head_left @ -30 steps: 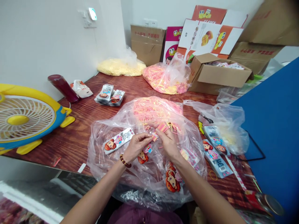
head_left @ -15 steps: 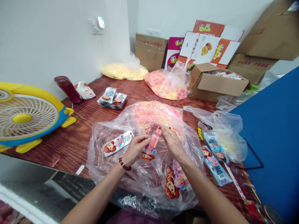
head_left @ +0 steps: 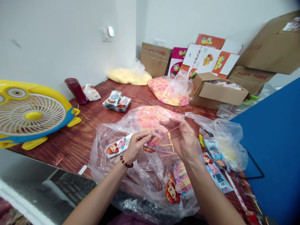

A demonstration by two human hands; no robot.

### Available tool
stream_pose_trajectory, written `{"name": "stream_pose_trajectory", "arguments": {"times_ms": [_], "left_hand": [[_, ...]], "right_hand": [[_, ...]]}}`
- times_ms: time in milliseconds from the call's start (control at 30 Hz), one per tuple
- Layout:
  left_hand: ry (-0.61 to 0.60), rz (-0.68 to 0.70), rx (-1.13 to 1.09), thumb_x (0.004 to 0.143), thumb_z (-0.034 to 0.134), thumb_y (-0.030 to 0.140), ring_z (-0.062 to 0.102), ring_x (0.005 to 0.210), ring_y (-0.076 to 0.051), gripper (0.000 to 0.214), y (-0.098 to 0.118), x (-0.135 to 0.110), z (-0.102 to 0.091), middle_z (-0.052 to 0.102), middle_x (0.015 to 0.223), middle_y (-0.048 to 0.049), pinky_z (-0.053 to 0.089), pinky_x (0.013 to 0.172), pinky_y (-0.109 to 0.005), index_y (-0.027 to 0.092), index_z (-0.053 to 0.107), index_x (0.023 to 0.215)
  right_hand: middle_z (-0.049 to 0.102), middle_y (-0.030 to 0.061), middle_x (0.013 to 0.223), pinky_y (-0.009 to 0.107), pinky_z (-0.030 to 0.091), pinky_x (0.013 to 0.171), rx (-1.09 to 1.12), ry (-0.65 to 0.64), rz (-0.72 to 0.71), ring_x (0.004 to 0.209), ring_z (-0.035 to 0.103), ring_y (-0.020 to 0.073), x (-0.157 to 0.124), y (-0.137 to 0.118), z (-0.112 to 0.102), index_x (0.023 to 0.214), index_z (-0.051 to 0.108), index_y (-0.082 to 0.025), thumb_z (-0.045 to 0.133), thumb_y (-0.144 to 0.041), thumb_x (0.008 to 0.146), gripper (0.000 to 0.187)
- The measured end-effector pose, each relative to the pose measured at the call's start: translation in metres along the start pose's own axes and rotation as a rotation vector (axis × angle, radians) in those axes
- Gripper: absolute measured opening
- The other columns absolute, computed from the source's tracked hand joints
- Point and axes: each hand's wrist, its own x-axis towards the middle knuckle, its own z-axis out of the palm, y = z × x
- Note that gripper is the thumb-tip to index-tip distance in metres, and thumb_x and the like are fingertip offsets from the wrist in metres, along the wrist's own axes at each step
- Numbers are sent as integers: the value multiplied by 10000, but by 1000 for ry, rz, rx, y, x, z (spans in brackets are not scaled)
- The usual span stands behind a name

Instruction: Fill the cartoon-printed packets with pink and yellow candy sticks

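Note:
My left hand, with a bead bracelet at the wrist, pinches a small cartoon-printed packet holding pink and yellow sticks. My right hand hovers just right of it, fingers half curled, a thin pink stick at its fingertips. Both hands work over a large clear plastic bag spread on the wooden table. A heap of loose pink and yellow sticks lies in the bag behind them. Filled cartoon packets lie near my left hand and under my right forearm.
A yellow and blue desk fan stands at the left. A dark red bottle, stacked packets, two bags of sticks and cardboard boxes sit farther back. More packets and a blue board are at the right.
The camera tilted up and rightward. My right hand lifted off the packet and drew back to the right; the left hand keeps the packet, now tipped lower.

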Motion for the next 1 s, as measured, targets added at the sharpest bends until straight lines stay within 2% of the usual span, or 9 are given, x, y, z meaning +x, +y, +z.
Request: {"name": "stream_pose_trajectory", "arguments": {"times_ms": [100, 233, 333, 467, 567, 700, 833, 900, 1000], "left_hand": [[12, -11, -63, 771, 738, 329, 661, 854, -192, 189, 0, 3, 1, 763, 938, -67, 496, 806, -295, 185, 802, 875], [14, -31, -136, 772, 742, 324, 653, 796, -165, 175, -3, 5, 4, 760, 902, -57, 494, 768, -274, 192, 803, 869], [9, -40, -184, 770, 745, 316, 662, 811, -170, 181, -5, 6, 9, 763, 937, -63, 501, 782, -285, 192, 802, 889], [-48, -19, -111, 803, 706, 315, 675, 960, -218, 218, -8, 6, 13, 754, 1070, -85, 500, 896, -333, 193, 794, 960], [-10, 32, 38, 803, 695, 306, 667, 1028, -237, 214, -10, 5, 14, 752, 1090, -80, 482, 965, -357, 199, 795, 960], [57, 79, 99, 801, 695, 291, 664, 1038, -230, 185, -11, 4, 13, 753, 1090, -64, 483, 966, -355, 214, 796, 936], [37, -37, 9, 777, 727, 310, 664, 994, -210, 195, -6, 3, 13, 759, 1051, -69, 491, 921, -329, 185, 789, 912], [-55, -163, -42, 735, 767, 323, 664, 901, -187, 260, -3, 3, 13, 753, 1026, -76, 508, 823, -297, 162, 775, 939], [-194, -339, -80, 665, 820, 331, 603, 666, -115, 299, -1, 2, 14, 720, 820, -45, 469, 623, -227, 127, 745, 870]], "right_hand": [[525, -43, 614, 322, 517, 760, -23, 110, -72, 649, 575, 125, 3, -9, -8, 917, 690, -271, 547, -461, 931, 238], [322, -74, 557, 225, 361, 512, -190, 131, 33, 491, 337, 83, -4, -2, -23, 879, 671, -215, 573, -445, 922, 254], [351, -71, 578, 221, 270, 466, -333, 102, 133, 491, 308, 84, -12, 8, -29, 959, 661, -214, 579, -458, 910, 262], [523, -35, 683, 232, 360, 570, -567, -13, 129, 598, 435, 103, -18, 15, -25, 830, 655, -199, 651, -411, 847, 213], [545, -19, 695, 244, 379, 626, -668, -173, 116, 653, 471, 122, -17, 18, -23, 751, 647, -189, 599, -385, 877, 237], [483, -28, 619, 250, 337, 576, -705, -138, 131, 596, 420, 120, -11, 17, -29, 667, 627, -195, 609, -368, 851, 253], [487, -22, 610, 257, 348, 577, -635, -97, 178, 588, 414, 125, -5, 14, -34, 634, 611, -203, 625, -392, 818, 264], [453, -30, 573, 256, 335, 553, -617, -33, 203, 558, 379, 117, -5, 13, -35, 590, 576, -201, 643, -413, 792, 301], [424, -40, 547, 256, 322, 530, -597, -2, 245, 536, 356, 107, -7, 15, -38, 572, 571, -198, 665, -442, 763, 324]]}}
